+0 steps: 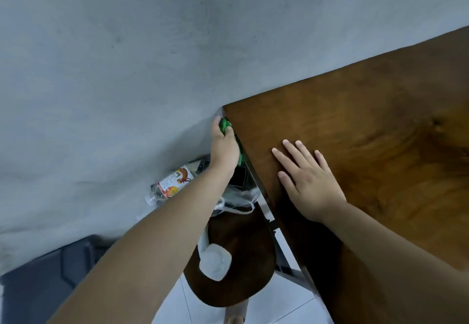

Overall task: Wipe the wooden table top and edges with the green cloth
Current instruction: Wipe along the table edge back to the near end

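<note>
The wooden table (368, 125) fills the right side, its far left corner against a grey wall. My left hand (224, 147) is shut on the green cloth (224, 125), pressing it against the table's left side edge just below that corner. Most of the cloth is hidden under my palm; a green strip shows by my wrist. My right hand (308, 180) lies flat on the table top near the left edge, fingers spread, holding nothing.
Beside the table's left edge stands a dark round wooden stool (243, 268) with a white lid-like object (215, 261) on it. A plastic bottle (168, 186), a clear plastic bag (241, 198) and a black box (238, 176) lie by the wall. White floor tiles show below.
</note>
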